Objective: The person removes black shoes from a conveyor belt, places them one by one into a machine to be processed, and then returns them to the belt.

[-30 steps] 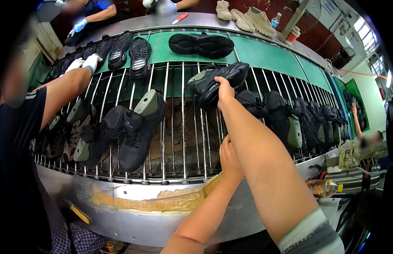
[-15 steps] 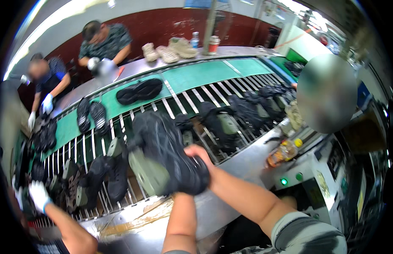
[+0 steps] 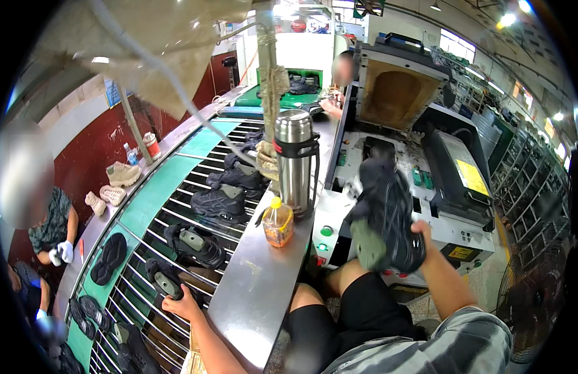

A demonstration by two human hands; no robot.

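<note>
My right hand (image 3: 421, 237) grips the near end of a black shoe (image 3: 398, 209) with an olive-green part along its side. It tilts up in front of the open machine, and its far end is blurred. My left hand (image 3: 184, 304) reaches over the metal edge to the roller conveyor. Its fingers close on the near end of another black shoe (image 3: 167, 283) with a grey-green patch, which sits on the rollers. Beside that shoe lies a similar black shoe (image 3: 195, 245).
A steel thermos (image 3: 295, 165) and a yellow-capped drink bottle (image 3: 278, 224) stand on the metal ledge (image 3: 255, 305). The machine (image 3: 401, 87) has its lid raised. More shoes (image 3: 219, 202) line the rollers. Co-workers (image 3: 52, 218) sit across the green belt (image 3: 152, 193).
The view has swung right toward the machine. My right hand has carried its shoe over to the right; my left hand has left it and now grasps another shoe on the conveyor.
</note>
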